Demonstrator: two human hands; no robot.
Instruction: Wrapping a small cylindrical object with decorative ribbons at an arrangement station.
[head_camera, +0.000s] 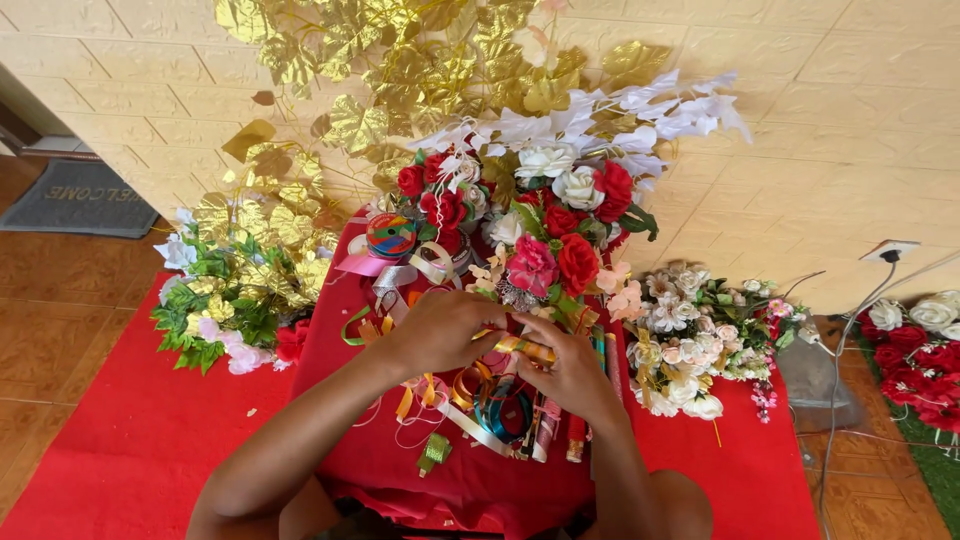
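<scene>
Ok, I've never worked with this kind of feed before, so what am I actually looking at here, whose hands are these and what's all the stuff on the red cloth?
There is no machine here. One camera sits on a person's head and looks down, so both arms reaching in from the bottom edge are that person's own. The left hand and right hand meet over a small surface draped in red cloth and together pinch a strip of gold ribbon. Under the hands lies a heap of loose ribbons in gold, teal and white, with a multicoloured ribbon roll further back. Behind that stands a bouquet of red and white artificial roses under gold leaves. A bunch of cream flowers lies to the right, and a green and gold bunch to the left, on a red floor mat.
</scene>
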